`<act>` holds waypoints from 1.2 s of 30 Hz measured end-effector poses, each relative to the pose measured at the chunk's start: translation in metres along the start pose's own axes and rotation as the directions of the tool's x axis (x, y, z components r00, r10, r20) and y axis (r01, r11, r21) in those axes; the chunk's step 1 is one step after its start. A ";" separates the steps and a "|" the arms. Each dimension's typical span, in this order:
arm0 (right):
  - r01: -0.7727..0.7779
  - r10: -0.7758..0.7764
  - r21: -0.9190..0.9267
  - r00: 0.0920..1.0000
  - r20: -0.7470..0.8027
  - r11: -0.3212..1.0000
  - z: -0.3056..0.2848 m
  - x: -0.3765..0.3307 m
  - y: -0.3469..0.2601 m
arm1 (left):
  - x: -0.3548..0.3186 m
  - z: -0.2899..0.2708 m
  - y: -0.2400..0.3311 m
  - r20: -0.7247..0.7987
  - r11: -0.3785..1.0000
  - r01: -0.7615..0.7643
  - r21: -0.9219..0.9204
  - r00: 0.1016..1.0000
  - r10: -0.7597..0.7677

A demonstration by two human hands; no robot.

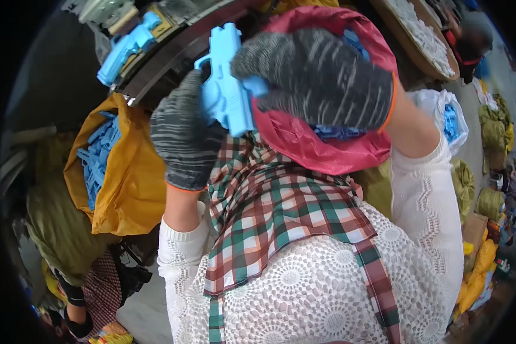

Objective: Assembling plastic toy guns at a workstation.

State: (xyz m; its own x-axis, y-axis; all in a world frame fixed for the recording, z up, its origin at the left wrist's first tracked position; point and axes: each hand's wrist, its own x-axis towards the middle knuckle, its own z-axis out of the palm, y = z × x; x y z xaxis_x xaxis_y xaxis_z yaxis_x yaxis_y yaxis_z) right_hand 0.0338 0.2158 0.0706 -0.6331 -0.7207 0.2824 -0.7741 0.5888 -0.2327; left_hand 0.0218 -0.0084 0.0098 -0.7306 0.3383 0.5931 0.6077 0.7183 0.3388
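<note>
1. Above the red bag (304,143), close to my chest, I see the light blue plastic pistol-shaped part (226,86) held upright between both gloved hands; it is one solid moulded colour, with a blocky top and a handle pointing down.
2. My right hand (321,74), in a grey knitted glove, curls over from the right, its grip pressed around the part's rear edge.
3. My left hand (183,135), gloved the same way, comes up from below, its grip wrapped on the part's left side.
4. To my left, a yellow bag (132,189) holds more blue parts (97,155).
5. Another blue piece (126,49) lies on the dark desk (172,54) ahead.
</note>
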 end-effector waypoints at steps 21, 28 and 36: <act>-0.016 0.213 0.471 0.905 -0.367 0.882 0.015 0.063 0.059 | 0.022 -0.054 -0.126 -0.113 0.882 -0.042 0.470 0.988 0.107; 0.127 0.030 0.513 0.958 -0.286 0.849 0.042 0.143 0.084 | -0.072 -0.134 -0.155 -0.289 0.385 0.494 0.779 0.829 -0.480; 0.040 -0.028 0.036 0.962 -0.273 0.999 0.037 0.174 0.092 | -0.085 -0.127 -0.151 -0.036 0.724 0.311 0.616 0.929 -0.368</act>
State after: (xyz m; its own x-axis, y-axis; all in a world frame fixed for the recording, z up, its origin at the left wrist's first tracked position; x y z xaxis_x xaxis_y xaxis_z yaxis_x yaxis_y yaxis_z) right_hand -0.1479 0.1308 0.0634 -0.5871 -0.6098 0.5324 -0.7981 0.5459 -0.2549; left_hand 0.0316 -0.2228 0.0008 -0.8912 0.0278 0.4528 0.0211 0.9996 -0.0199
